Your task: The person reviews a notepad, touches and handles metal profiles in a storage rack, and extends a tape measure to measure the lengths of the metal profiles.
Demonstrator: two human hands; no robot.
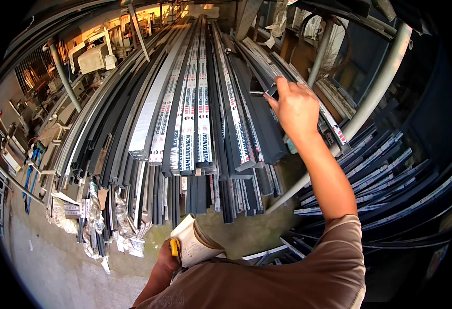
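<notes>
My right hand (297, 105) reaches forward to the right side of a rack, its fingers closed at the end of a dark metal profile (270, 91). Low in the middle, close to my body, my left hand (168, 258) is closed on an open notebook (196, 243) with curled pages. A small yellow object (174, 247) shows at the left hand's fingers, too small to name surely. In front of both hands lie long dark profiles (259, 123), several covered with white printed film (187, 129).
Light-coloured rack posts (385, 77) slant up on the right. More filmed profiles (370, 175) lie low at the right. Torn plastic wrap (128, 234) hangs below the stack at the left, over a concrete floor (56, 262). Clutter fills the far left.
</notes>
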